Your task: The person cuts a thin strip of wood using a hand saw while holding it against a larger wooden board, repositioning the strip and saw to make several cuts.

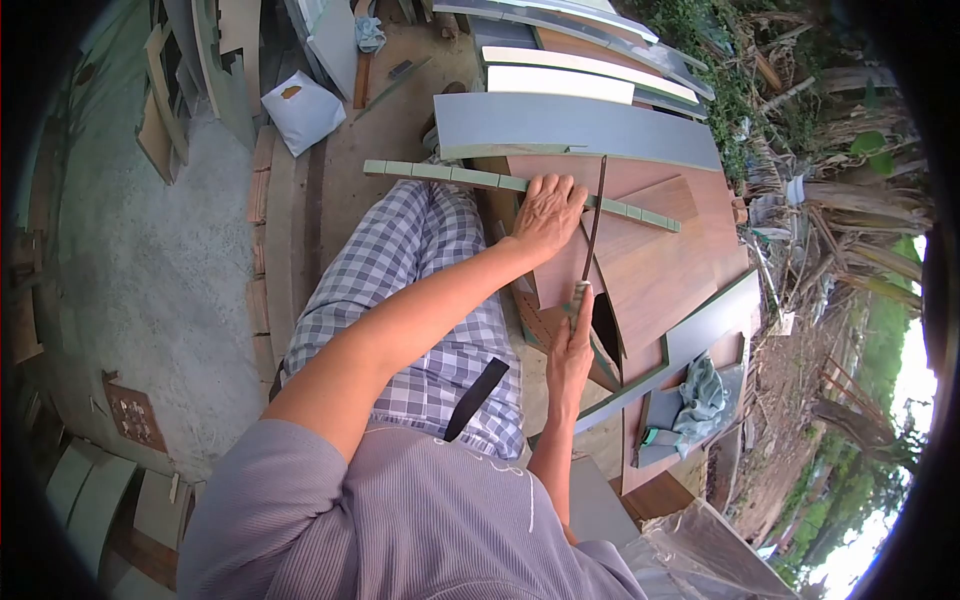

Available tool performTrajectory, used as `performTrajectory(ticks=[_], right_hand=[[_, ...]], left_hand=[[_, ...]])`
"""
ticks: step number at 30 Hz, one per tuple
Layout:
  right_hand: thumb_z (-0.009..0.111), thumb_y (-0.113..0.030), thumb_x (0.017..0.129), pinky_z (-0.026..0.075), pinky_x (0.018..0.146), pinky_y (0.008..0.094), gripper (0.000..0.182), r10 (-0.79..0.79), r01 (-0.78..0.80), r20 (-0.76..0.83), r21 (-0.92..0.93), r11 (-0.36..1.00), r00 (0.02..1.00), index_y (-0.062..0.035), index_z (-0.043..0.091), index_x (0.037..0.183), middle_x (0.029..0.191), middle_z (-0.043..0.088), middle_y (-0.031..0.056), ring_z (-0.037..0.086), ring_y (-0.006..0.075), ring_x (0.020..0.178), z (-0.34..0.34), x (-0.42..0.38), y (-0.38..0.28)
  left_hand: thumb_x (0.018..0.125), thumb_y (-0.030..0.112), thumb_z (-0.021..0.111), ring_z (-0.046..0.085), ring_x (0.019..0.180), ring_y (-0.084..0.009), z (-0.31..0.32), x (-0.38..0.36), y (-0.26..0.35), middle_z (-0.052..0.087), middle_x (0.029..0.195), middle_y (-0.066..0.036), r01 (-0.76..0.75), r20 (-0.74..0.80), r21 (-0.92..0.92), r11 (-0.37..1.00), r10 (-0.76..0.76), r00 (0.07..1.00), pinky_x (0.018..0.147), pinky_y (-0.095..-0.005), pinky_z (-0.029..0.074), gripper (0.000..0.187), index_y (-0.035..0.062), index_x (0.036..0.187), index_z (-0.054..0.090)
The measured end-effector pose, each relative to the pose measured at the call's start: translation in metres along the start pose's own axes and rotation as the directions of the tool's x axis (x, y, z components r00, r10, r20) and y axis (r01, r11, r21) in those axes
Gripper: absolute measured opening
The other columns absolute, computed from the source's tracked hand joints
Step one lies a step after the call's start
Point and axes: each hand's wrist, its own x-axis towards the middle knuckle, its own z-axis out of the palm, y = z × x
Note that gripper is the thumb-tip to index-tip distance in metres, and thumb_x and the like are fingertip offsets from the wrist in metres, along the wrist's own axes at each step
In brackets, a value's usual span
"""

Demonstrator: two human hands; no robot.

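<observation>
A long, narrow strip (440, 174) of board, pale green with cross lines at intervals, lies across the brown wooden panels (640, 270). My left hand (548, 212) is closed over the strip near its middle and presses it against the panels. Just right of those fingers, the thin dark blade of a hand saw (597, 215) crosses the strip. My right hand (570, 345) is wrapped round the saw's pale handle, one finger stretched along it. The blade's teeth are too fine to make out.
Grey boards (580, 128) lie stacked beyond the panels. A crumpled blue-green cloth (702, 400) rests on boards at the right. A white sack (303, 112) sits on the floor at the upper left, near leaning boards (325, 45). Vegetation and dry debris border the right side.
</observation>
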Motion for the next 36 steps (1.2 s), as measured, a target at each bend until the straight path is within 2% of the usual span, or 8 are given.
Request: performTrajectory(ticks=[2, 5, 9, 12, 14, 17, 30, 36], right_hand=[[0.044, -0.007, 0.097, 0.048, 0.065, 0.0332, 0.060, 0.099, -0.099, 0.065, 0.001, 0.995, 0.993, -0.0205, 0.025, 0.152, 0.101, 0.065, 0.0254, 0.061, 0.0356, 0.067, -0.003, -0.002, -0.005], [0.043, -0.008, 0.099, 0.046, 0.070, 0.0275, 0.060, 0.156, -0.158, 0.091, 0.014, 0.987, 0.984, -0.0232, 0.023, 0.153, 0.121, 0.062, 0.0193, 0.059, 0.0177, 0.075, -0.002, -0.022, -0.002], [0.043, -0.008, 0.099, 0.047, 0.071, 0.0281, 0.060, 0.280, -0.286, 0.166, 0.015, 0.958, 0.946, -0.0223, 0.023, 0.153, 0.127, 0.058, 0.0192, 0.059, 0.0179, 0.077, -0.005, -0.037, 0.002], [0.044, -0.009, 0.099, 0.047, 0.070, 0.0288, 0.060, 0.144, -0.147, 0.077, 0.042, 0.988, 0.987, -0.0224, 0.023, 0.153, 0.120, 0.062, 0.0203, 0.059, 0.0203, 0.073, 0.002, -0.024, 0.002], [0.045, -0.007, 0.097, 0.048, 0.064, 0.0338, 0.060, -0.088, 0.089, -0.056, 0.016, 0.996, 0.995, -0.0207, 0.025, 0.152, 0.096, 0.064, 0.0263, 0.062, 0.0359, 0.067, 0.010, -0.006, 0.009], [0.045, -0.006, 0.097, 0.049, 0.067, 0.0366, 0.061, 0.131, -0.131, 0.087, -0.002, 0.991, 0.988, -0.0203, 0.024, 0.152, 0.104, 0.065, 0.0264, 0.064, 0.0383, 0.072, 0.000, 0.010, -0.010], [0.044, -0.010, 0.099, 0.047, 0.071, 0.0296, 0.060, 0.149, -0.152, 0.087, 0.034, 0.988, 0.985, -0.0235, 0.022, 0.154, 0.113, 0.064, 0.0202, 0.059, 0.0222, 0.073, 0.004, -0.020, -0.002], [0.044, -0.009, 0.099, 0.044, 0.065, 0.0269, 0.061, 0.108, -0.109, 0.042, 0.041, 0.993, 0.993, -0.0251, 0.023, 0.153, 0.092, 0.063, 0.0160, 0.050, 0.0177, 0.066, 0.006, -0.017, 0.007]], left_hand=[[0.082, 0.015, 0.063, 0.049, 0.094, -0.0252, 0.000, 0.000, -0.001, 0.052, 0.095, -0.007, -0.006, 0.000, 0.003, 1.000, 0.006, 1.000, 0.087, -0.0394, 0.036, 0.019, 0.0091, 0.099, 0.055], [0.083, 0.014, 0.063, 0.049, 0.094, -0.0253, -0.001, 0.000, 0.000, 0.052, 0.095, -0.007, -0.001, 0.007, 0.002, 1.000, 0.001, 1.000, 0.086, -0.0394, 0.036, 0.019, 0.0091, 0.099, 0.056], [0.083, 0.014, 0.062, 0.049, 0.094, -0.0253, -0.002, 0.000, 0.000, 0.051, 0.094, -0.007, -0.001, 0.017, -0.022, 1.000, 0.001, 1.000, 0.086, -0.0394, 0.037, 0.018, 0.0088, 0.098, 0.055], [0.083, 0.013, 0.062, 0.049, 0.094, -0.0254, -0.001, 0.000, 0.001, 0.051, 0.094, -0.008, -0.010, -0.011, -0.025, 1.000, 0.010, 1.000, 0.086, -0.0392, 0.037, 0.017, 0.0086, 0.098, 0.055], [0.083, 0.013, 0.062, 0.049, 0.094, -0.0255, -0.001, 0.000, 0.000, 0.051, 0.094, -0.008, -0.014, -0.025, -0.015, 1.000, 0.013, 1.000, 0.085, -0.0392, 0.037, 0.017, 0.0085, 0.098, 0.055], [0.082, 0.013, 0.062, 0.048, 0.094, -0.0255, -0.003, 0.000, 0.000, 0.051, 0.094, -0.008, -0.017, -0.011, -0.007, 1.000, 0.017, 1.000, 0.086, -0.0392, 0.037, 0.018, 0.0085, 0.097, 0.055], [0.083, 0.013, 0.061, 0.050, 0.093, -0.0252, 0.000, 0.002, -0.002, 0.051, 0.092, -0.008, -0.016, -0.007, 0.009, 1.000, 0.016, 1.000, 0.085, -0.0394, 0.037, 0.016, 0.0083, 0.098, 0.056], [0.084, 0.014, 0.061, 0.050, 0.094, -0.0255, 0.001, 0.004, -0.003, 0.052, 0.094, -0.008, 0.006, 0.015, 0.006, 1.000, -0.006, 1.000, 0.086, -0.0397, 0.037, 0.017, 0.0077, 0.099, 0.057]])
